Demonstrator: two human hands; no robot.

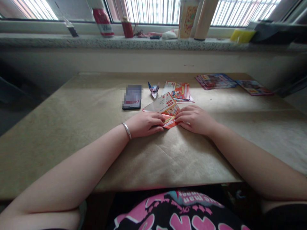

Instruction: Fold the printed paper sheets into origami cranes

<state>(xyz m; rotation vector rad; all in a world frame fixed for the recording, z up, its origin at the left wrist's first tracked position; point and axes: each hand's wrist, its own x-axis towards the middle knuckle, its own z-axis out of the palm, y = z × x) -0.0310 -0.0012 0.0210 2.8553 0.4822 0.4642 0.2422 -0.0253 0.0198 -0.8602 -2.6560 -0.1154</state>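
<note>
Though part-hidden, paper (157, 104) apparently between hands (145, 124) (198, 120).

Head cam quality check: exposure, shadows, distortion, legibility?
Head view: window largely blown out; soft shadows on the tabletop just nearer than the left hand and right hand. Head view: red-and-white can leans outward, likely wide-angle distortion. Head view: phone is pixelated; small print on the folded paper is too soft to read.

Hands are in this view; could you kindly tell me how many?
2: the left hand touching the folded paper from the left, the right hand from the right.
</note>
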